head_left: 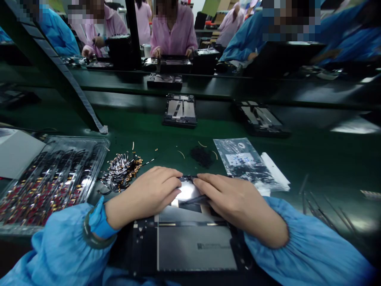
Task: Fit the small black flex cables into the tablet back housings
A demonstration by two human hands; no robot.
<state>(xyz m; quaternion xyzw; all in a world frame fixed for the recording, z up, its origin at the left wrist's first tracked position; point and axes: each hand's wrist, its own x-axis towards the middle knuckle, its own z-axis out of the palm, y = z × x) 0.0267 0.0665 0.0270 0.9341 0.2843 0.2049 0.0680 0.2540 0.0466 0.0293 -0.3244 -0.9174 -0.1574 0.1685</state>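
A clear tray (50, 178) of parts lay beside loose connectors (122, 169) and a plastic bag (241, 159) on the green bench (312, 159); workers in pink coats (175, 31) sat opposite.

Head-worn view, forward-down, close over workbench (268, 159)

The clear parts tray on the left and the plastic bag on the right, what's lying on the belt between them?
Head view: a heap of small gold-tipped cables, loose black bits, and both hands on the device.

A flat, black-framed device panel with a grey metal back plate (190, 242) is lying face down on the green bench, close to the person. Both hands are covering its far edge, where a shiny patch is showing.
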